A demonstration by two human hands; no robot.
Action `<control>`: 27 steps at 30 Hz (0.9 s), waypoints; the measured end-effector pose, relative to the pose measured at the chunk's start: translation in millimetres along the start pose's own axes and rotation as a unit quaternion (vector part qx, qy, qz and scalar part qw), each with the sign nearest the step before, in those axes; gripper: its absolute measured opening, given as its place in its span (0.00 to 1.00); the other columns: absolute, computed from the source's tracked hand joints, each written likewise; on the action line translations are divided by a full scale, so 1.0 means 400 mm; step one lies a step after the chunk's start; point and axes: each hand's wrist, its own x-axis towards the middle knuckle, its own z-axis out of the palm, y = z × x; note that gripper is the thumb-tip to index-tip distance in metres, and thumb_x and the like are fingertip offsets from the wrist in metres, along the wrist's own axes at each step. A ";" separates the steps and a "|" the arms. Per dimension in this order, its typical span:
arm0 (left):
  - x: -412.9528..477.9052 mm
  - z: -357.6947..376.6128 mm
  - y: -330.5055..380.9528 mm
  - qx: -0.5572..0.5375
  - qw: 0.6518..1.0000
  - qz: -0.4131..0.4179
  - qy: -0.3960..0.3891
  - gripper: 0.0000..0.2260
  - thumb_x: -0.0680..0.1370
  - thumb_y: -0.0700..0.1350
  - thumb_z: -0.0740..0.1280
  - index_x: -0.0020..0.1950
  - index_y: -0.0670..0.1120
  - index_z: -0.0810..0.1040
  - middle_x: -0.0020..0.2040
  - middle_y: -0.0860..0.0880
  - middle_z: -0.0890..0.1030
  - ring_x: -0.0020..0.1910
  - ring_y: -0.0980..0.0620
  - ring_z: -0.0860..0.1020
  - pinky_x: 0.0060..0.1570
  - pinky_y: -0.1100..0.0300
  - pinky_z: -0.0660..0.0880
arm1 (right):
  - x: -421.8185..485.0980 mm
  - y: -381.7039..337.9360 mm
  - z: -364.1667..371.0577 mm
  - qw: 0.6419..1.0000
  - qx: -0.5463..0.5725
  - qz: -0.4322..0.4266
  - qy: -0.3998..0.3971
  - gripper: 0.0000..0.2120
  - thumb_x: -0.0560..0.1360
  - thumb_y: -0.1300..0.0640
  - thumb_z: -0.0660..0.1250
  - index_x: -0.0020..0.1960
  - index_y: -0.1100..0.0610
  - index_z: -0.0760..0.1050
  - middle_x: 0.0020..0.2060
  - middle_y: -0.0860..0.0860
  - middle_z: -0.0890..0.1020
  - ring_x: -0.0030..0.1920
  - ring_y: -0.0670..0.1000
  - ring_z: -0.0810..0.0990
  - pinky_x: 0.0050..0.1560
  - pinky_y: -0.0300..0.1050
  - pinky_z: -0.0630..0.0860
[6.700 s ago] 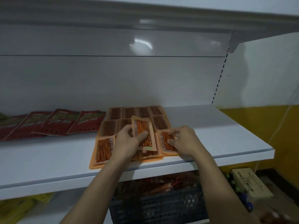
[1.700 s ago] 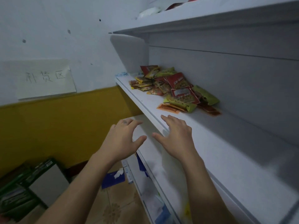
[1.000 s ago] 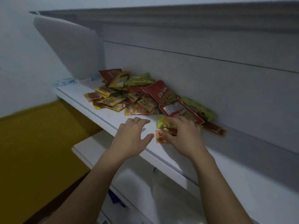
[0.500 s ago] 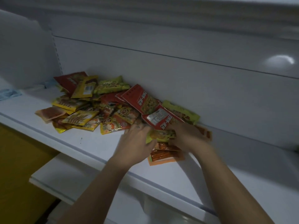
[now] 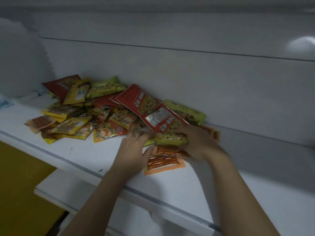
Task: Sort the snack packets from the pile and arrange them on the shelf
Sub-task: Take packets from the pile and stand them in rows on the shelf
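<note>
A pile of snack packets [image 5: 109, 114] in red, yellow and green lies on the white shelf [image 5: 88, 155] against the back panel. At its near right end are a green-yellow packet [image 5: 170, 139] and two orange packets of red sticks, the upper one [image 5: 170, 151] overlapping the lower one [image 5: 162, 164]. My left hand [image 5: 134, 150] rests at the pile's edge with fingers stretched under the green-yellow packet and thumb touching the upper orange packet. My right hand [image 5: 199, 143] curls round the right end of that upper orange packet; its fingertips are hidden.
A large red packet [image 5: 144, 106] leans on top of the pile just above my hands. Another orange packet [image 5: 213, 132] peeks out behind my right hand. A lower shelf [image 5: 71, 188] juts out below, with a yellow wall [image 5: 18, 176] at the left.
I went from the arranged orange packets to the mixed pile. In the last half second my hands have parted slightly, showing the green-yellow packet and the orange packets between them.
</note>
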 end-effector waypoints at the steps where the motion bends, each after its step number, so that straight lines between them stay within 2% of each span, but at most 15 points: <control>1: 0.001 -0.001 0.001 0.003 1.000 -0.002 0.001 0.23 0.77 0.57 0.57 0.72 0.54 0.70 0.67 0.50 0.74 0.67 0.49 0.67 0.63 0.53 0.65 | 0.000 0.004 0.002 1.000 0.007 -0.002 0.002 0.28 0.71 0.58 0.73 0.68 0.41 0.73 0.67 0.45 0.74 0.67 0.52 0.72 0.68 0.52 0.68; 5: 0.000 -0.002 0.005 0.023 1.000 0.000 0.012 0.20 0.80 0.52 0.64 0.72 0.54 0.70 0.68 0.50 0.74 0.68 0.48 0.66 0.64 0.50 0.66 | -0.007 0.012 0.006 0.999 0.033 -0.003 0.018 0.25 0.74 0.59 0.70 0.68 0.41 0.73 0.66 0.45 0.76 0.65 0.51 0.75 0.63 0.46 0.73; 9: -0.010 -0.010 0.018 0.032 0.999 -0.002 0.034 0.20 0.80 0.52 0.63 0.72 0.52 0.71 0.67 0.48 0.75 0.65 0.45 0.70 0.61 0.49 0.68 | -0.026 0.011 -0.014 0.997 0.064 -0.013 0.039 0.22 0.76 0.54 0.68 0.68 0.42 0.73 0.66 0.46 0.76 0.66 0.53 0.73 0.63 0.49 0.72; 12: -0.016 -0.016 0.020 0.028 0.996 -0.021 0.078 0.22 0.78 0.52 0.63 0.71 0.49 0.71 0.64 0.45 0.76 0.62 0.43 0.71 0.59 0.48 0.70 | -0.039 0.003 -0.026 0.994 0.090 -0.028 0.061 0.19 0.78 0.50 0.66 0.68 0.44 0.73 0.63 0.46 0.78 0.64 0.52 0.75 0.58 0.46 0.72; 14: -0.017 -0.020 0.020 0.034 0.993 -0.042 0.104 0.20 0.78 0.51 0.64 0.69 0.47 0.73 0.62 0.44 0.77 0.60 0.41 0.72 0.57 0.48 0.71 | -0.041 -0.003 -0.021 0.991 0.107 -0.032 0.067 0.18 0.78 0.48 0.65 0.67 0.44 0.73 0.62 0.46 0.79 0.62 0.52 0.76 0.54 0.45 0.71; 16: -0.018 -0.024 0.019 0.055 0.990 -0.049 0.117 0.19 0.77 0.51 0.64 0.65 0.45 0.76 0.59 0.43 0.78 0.57 0.40 0.73 0.54 0.47 0.73 | -0.037 -0.005 -0.012 0.989 0.129 -0.032 0.060 0.17 0.78 0.48 0.65 0.67 0.44 0.73 0.63 0.46 0.78 0.62 0.52 0.76 0.55 0.45 0.71; 20: -0.009 -0.037 0.004 0.091 0.986 -0.039 0.132 0.11 0.76 0.45 0.71 0.57 0.45 0.81 0.51 0.45 0.82 0.51 0.40 0.77 0.48 0.45 0.75 | -0.030 0.004 -0.001 0.983 0.176 -0.028 0.040 0.17 0.78 0.49 0.67 0.67 0.45 0.73 0.62 0.46 0.78 0.62 0.51 0.75 0.56 0.44 0.71; 22: 0.001 -0.048 -0.005 0.092 0.985 -0.014 0.146 0.05 0.77 0.45 0.69 0.49 0.47 0.83 0.44 0.48 0.83 0.45 0.42 0.78 0.44 0.47 0.74 | -0.028 0.011 -0.001 0.983 0.179 -0.027 0.036 0.17 0.78 0.50 0.68 0.66 0.45 0.74 0.62 0.46 0.78 0.62 0.51 0.76 0.54 0.43 0.70; 24: 0.013 -0.060 -0.008 0.075 0.984 0.019 0.158 0.11 0.78 0.49 0.63 0.44 0.49 0.84 0.40 0.51 0.84 0.41 0.45 0.79 0.41 0.50 0.73 | -0.025 0.023 -0.003 0.982 0.185 -0.027 0.040 0.16 0.78 0.51 0.68 0.66 0.46 0.75 0.60 0.46 0.79 0.60 0.50 0.76 0.52 0.42 0.69; 27: 0.023 -0.083 -0.002 0.053 0.986 0.036 0.157 0.16 0.77 0.51 0.57 0.42 0.52 0.85 0.40 0.54 0.84 0.40 0.48 0.79 0.42 0.51 0.71 | -0.024 0.033 -0.018 0.979 0.197 -0.041 0.043 0.15 0.78 0.55 0.68 0.64 0.50 0.77 0.53 0.45 0.78 0.56 0.46 0.76 0.48 0.38 0.67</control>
